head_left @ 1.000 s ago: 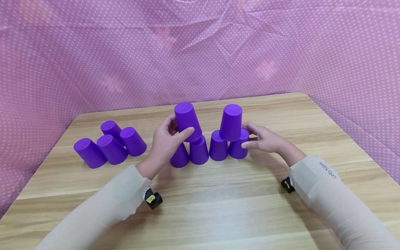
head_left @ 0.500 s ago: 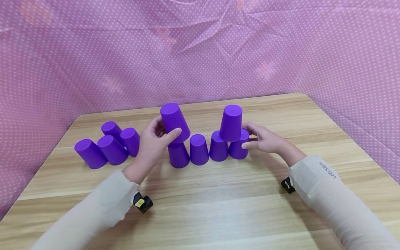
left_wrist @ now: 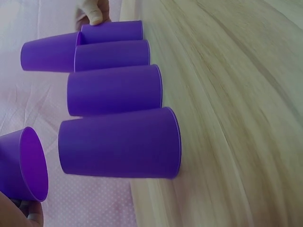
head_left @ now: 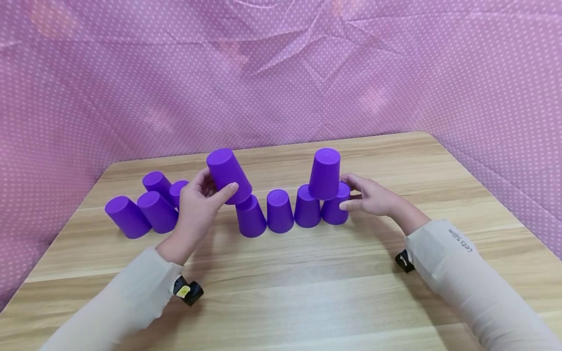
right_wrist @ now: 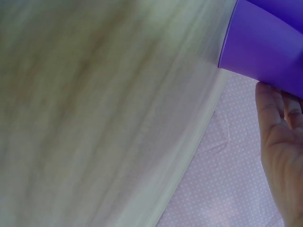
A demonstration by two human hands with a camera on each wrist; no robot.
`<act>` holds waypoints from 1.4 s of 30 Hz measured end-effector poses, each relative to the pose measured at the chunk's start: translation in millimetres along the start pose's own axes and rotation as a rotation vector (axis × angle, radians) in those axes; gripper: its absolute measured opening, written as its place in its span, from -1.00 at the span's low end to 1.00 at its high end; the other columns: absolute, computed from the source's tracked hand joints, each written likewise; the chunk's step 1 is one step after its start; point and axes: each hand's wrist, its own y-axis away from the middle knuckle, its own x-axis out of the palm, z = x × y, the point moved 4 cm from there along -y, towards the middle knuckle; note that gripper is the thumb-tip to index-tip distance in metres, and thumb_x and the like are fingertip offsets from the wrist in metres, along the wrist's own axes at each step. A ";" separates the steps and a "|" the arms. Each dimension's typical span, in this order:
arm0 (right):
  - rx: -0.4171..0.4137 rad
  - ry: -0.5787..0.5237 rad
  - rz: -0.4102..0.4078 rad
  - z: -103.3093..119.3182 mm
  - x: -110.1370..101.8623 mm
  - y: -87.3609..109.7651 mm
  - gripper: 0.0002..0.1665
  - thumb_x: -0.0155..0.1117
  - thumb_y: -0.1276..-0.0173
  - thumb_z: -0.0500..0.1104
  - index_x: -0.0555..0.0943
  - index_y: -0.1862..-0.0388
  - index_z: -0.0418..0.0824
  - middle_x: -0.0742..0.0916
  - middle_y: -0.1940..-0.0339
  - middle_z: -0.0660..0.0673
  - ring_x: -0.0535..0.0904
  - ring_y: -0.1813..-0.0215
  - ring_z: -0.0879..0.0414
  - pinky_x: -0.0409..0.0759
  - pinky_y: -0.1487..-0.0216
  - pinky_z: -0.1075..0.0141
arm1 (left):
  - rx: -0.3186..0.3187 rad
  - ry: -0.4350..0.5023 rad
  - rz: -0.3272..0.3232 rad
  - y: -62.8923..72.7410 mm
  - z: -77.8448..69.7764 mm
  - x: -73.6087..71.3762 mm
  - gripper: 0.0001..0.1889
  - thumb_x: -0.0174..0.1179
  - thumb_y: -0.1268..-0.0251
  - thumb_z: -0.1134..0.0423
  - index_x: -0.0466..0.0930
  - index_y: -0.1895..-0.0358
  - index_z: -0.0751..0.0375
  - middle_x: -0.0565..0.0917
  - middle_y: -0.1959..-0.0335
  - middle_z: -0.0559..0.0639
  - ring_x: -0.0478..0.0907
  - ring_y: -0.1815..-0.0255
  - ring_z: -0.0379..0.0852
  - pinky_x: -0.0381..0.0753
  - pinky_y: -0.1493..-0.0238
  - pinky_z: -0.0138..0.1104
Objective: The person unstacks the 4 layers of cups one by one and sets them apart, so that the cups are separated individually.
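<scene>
My left hand [head_left: 193, 212] grips a purple plastic cup [head_left: 229, 176], mouth downward and a little tilted, thumb on the near side. In the left wrist view this held cup [left_wrist: 12, 163] hangs apart from the nearest row cup [left_wrist: 118, 144]. Several upside-down purple cups form a row in the middle, starting with the left-end cup [head_left: 251, 220]. One more cup [head_left: 325, 174] sits upside down across the two right-hand cups of that row. My right hand [head_left: 372, 197] holds the right-end cup [head_left: 332, 214] between thumb and fingers; its fingertips meet that cup's side in the right wrist view.
Several other upside-down purple cups, among them a front one [head_left: 127, 218], stand grouped at the left of the wooden table [head_left: 316, 292]; my left hand partly hides one of them. Pink dotted cloth [head_left: 281, 83] hangs behind the table and along its sides.
My left hand has carried its cup leftward, from above the two left row cups to beyond the left-end one, tilting it slightly more. The right hand and the stacked cups have stayed put.
</scene>
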 end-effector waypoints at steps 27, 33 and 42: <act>-0.013 0.003 0.000 3.0 0.9 0.6 -0.40 0.28 -0.20 -0.32 0.29 -0.18 -0.42 0.54 -0.02 -0.30 0.41 -0.15 -0.13 0.46 -0.22 0.00 | -0.066 -0.022 -0.152 12.7 19.3 -33.9 -0.47 0.32 -0.11 0.17 0.42 -0.16 0.23 0.58 0.04 -0.04 0.52 0.06 -0.31 0.52 0.03 -0.60; -0.003 0.006 -0.002 2.9 0.0 0.5 -0.39 0.29 -0.19 -0.31 0.29 -0.19 -0.41 0.54 -0.02 -0.30 0.41 -0.14 -0.13 0.47 -0.21 0.00 | -0.087 -0.006 -0.174 15.8 27.8 -38.1 -0.49 0.34 -0.08 0.23 0.43 -0.13 0.21 0.57 0.09 -0.11 0.50 0.06 -0.29 0.49 0.03 -0.60; 0.001 0.004 0.003 2.1 -0.1 -0.4 -0.39 0.29 -0.19 -0.32 0.30 -0.18 -0.40 0.54 -0.02 -0.29 0.41 -0.14 -0.13 0.46 -0.22 -0.01 | -0.141 -0.073 -0.136 20.8 37.6 -42.3 -0.42 0.35 -0.07 0.13 0.36 -0.16 0.18 0.52 -0.07 0.00 0.46 -0.01 -0.29 0.47 -0.04 -0.57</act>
